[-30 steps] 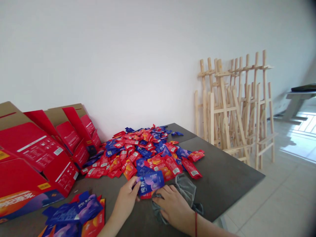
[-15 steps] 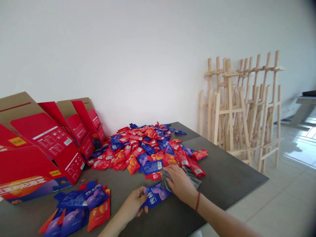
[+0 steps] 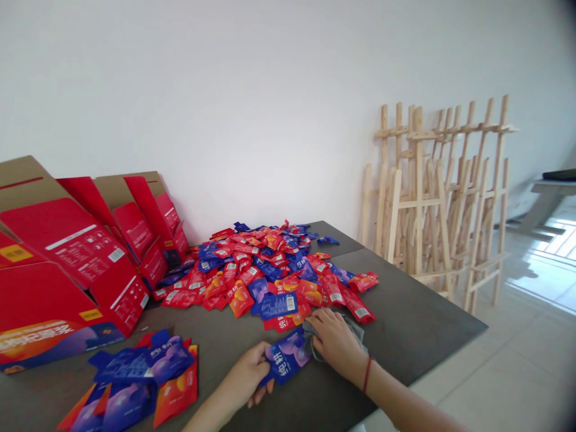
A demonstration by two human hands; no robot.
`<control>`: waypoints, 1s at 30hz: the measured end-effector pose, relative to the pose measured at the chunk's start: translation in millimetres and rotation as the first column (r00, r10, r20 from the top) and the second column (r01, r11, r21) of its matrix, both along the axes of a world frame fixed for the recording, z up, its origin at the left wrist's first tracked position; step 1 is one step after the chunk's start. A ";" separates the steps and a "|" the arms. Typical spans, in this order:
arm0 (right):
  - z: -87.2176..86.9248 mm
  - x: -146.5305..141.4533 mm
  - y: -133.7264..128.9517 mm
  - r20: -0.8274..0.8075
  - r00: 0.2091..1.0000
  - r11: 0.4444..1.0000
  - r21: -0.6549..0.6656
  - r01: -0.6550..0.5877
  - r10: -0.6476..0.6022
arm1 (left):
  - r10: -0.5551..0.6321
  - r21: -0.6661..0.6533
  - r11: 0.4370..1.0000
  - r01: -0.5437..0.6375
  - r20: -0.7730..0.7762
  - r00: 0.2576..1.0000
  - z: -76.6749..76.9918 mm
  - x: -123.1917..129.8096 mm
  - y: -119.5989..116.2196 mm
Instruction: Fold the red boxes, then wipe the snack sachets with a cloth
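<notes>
Between my two hands, low over the dark table [image 3: 405, 324], is a blue pouch [image 3: 288, 358] with white lettering and purple fruit on it. My left hand [image 3: 252, 372] pinches its left end between thumb and fingers. A grey cloth [image 3: 355, 330] is bunched under my right hand [image 3: 335, 342], which presses it against the pouch's right end. A red string circles my right wrist. Just beyond lies a big heap of red and blue pouches [image 3: 252, 264]. To the left of my left hand sits a smaller pile of blue and orange-red pouches [image 3: 135, 384].
Open red cardboard boxes [image 3: 54, 300] with brown inner flaps stand along the table's left side. A white wall rises behind the heap. Several wooden easels [image 3: 418, 210] lean together on the right, past the table's edge. A grey bench [image 3: 549, 204] is at the far right.
My right hand and the cloth have shifted slightly right and toward me along the pouch. The pouch has tilted a little. The left hand keeps its hold. The view has shifted slightly.
</notes>
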State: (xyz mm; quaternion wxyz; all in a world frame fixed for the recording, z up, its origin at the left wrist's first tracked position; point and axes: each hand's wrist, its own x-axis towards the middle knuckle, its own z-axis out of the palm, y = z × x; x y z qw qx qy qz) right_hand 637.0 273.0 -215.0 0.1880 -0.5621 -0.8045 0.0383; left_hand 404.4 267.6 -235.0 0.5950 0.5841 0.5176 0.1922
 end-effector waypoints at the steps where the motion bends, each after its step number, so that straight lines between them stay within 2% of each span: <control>1: 2.2 3.0 1.1 0.002 1.000 1.000 0.000 0.019 -0.019 | 0.009 0.011 1.000 -0.009 -0.003 1.000 -0.5 0.0 0.5; 4: 9.6 -0.7 -3.5 -0.034 0.998 0.998 0.013 0.054 -0.054 | 0.052 0.145 0.989 -0.042 -0.063 0.997 0.0 0.3 0.4; 6: 14.4 -10.4 -11.3 -0.100 0.994 0.998 0.036 0.046 -0.042 | 0.080 0.291 0.955 -0.048 -0.100 0.992 2.3 0.3 -1.0; 8: 17.1 -21.9 -19.8 -0.159 0.987 0.996 0.083 0.016 -0.003 | 0.078 0.380 0.925 -0.030 -0.111 0.991 4.4 0.5 -2.5; 10: 15.7 -32.3 -26.0 -0.138 0.986 0.988 0.134 -0.076 0.095 | 0.060 0.374 0.927 -0.020 -0.095 0.994 4.5 1.3 -3.4; 13: 6.0 -42.8 -27.8 0.021 0.961 0.951 0.142 -0.276 0.276 | 0.041 0.287 0.958 -0.021 -0.063 0.997 -0.2 3.5 -3.2; 15: -1.9 -44.6 -24.5 0.087 0.947 0.942 0.110 -0.317 0.309 | 0.041 0.254 0.967 -0.021 -0.073 0.996 -4.8 4.7 -2.8; 19: -8.7 -31.1 -11.3 0.053 0.982 0.980 0.065 -0.186 0.183 | 0.042 0.267 0.964 -0.005 -0.130 0.991 -7.7 3.3 -3.9; 22: -5.5 -8.4 1.2 -0.047 0.997 0.999 0.003 -0.054 0.054 | 0.023 0.338 0.939 0.055 -0.222 0.975 0.1 -2.2 -5.5; 24: -1.3 8.6 9.6 -0.114 0.993 0.999 -0.038 0.004 -0.008 | 0.034 0.473 0.873 0.120 -0.305 0.952 8.4 -8.0 -5.9; 25: 1.4 16.3 13.4 -0.139 0.990 0.998 -0.050 0.023 -0.030 | 0.050 0.566 0.810 0.157 -0.334 0.941 12.5 -11.0 -5.8; 28: 12.2 30.5 20.2 -0.187 0.979 0.996 -0.053 0.067 -0.075 | 0.096 0.804 0.533 0.265 -0.368 0.925 20.7 -17.6 -5.7; 30: 20.6 27.7 17.4 -0.223 0.971 0.995 -0.048 0.083 -0.092 | 0.105 0.857 0.388 0.340 -0.408 0.907 21.6 -18.0 -6.8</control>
